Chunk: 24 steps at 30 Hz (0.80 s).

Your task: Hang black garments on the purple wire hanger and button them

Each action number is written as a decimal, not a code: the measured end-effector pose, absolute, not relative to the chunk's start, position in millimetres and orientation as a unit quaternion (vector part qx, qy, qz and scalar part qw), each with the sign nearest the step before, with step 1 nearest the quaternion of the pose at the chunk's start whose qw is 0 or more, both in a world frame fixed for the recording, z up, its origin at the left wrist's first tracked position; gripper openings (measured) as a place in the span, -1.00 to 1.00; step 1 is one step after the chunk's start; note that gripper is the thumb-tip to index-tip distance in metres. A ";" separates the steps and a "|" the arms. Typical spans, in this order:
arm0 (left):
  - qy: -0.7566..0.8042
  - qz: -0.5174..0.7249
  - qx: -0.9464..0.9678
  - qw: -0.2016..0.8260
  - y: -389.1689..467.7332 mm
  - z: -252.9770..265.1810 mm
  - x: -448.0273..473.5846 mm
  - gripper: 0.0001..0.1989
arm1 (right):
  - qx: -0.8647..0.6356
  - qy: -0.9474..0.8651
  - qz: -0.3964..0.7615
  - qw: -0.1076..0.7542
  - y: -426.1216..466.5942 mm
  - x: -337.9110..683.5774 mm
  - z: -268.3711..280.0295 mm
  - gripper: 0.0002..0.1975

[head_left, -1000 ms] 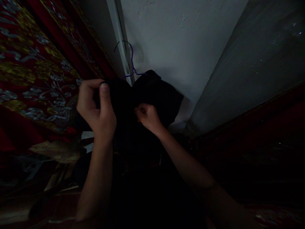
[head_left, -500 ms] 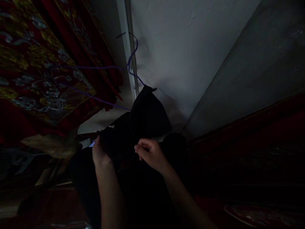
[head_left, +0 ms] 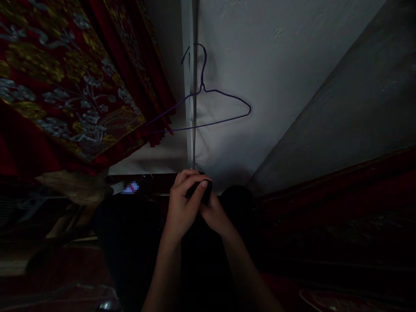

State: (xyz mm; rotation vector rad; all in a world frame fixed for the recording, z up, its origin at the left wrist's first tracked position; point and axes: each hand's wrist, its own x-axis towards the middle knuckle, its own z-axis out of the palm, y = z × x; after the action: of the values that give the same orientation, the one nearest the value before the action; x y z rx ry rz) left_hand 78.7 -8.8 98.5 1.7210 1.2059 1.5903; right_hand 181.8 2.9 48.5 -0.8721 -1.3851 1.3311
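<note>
A dark bunched piece of black cloth shows between my two hands, low in front of the wall. My left hand is wrapped over it, with the thumb pressed along its near side. My right hand closes on it from the right and below; most of its fingers are hidden behind my left hand. Above them a bare purple wire hanger hangs by its hook at a narrow metal strip on the wall, apart from both hands.
At the left hangs a red embroidered cloth with fringe, overlapping the hanger's left end. A small lit screen, blurred out, lies past my left knee. The pale wall rises ahead. Dark red fabric lies along the right.
The black cloth has come off the hanger and is bunched small between my hands. My left hand has moved right to meet my right hand. The hanger now hangs bare.
</note>
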 end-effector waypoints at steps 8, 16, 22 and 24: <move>0.353 0.385 0.715 0.464 30.1 74.7 48.0 -0.38 | -0.285 -0.731 0.497 0.370 35.6 241.2 108.1 -0.73; 0.420 0.319 0.726 0.442 27.1 56.6 3.3 -0.60 | -0.235 -0.830 0.001 0.506 84.8 254.3 119.7 -0.64; 0.497 0.307 0.771 0.253 44.3 95.0 -46.2 -0.66 | -0.284 -0.772 -0.015 0.568 161.3 255.0 94.2 -0.80; 0.512 0.233 0.806 0.185 56.2 108.1 -63.4 -0.68 | -0.322 -0.755 0.039 0.571 187.5 252.2 90.7 -0.70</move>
State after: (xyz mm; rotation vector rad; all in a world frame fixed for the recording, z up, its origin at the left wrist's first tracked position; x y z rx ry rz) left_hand -63.4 56.2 108.1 2.2708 1.4442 0.6574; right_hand 252.2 187.5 90.7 -0.7545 -1.7708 0.0923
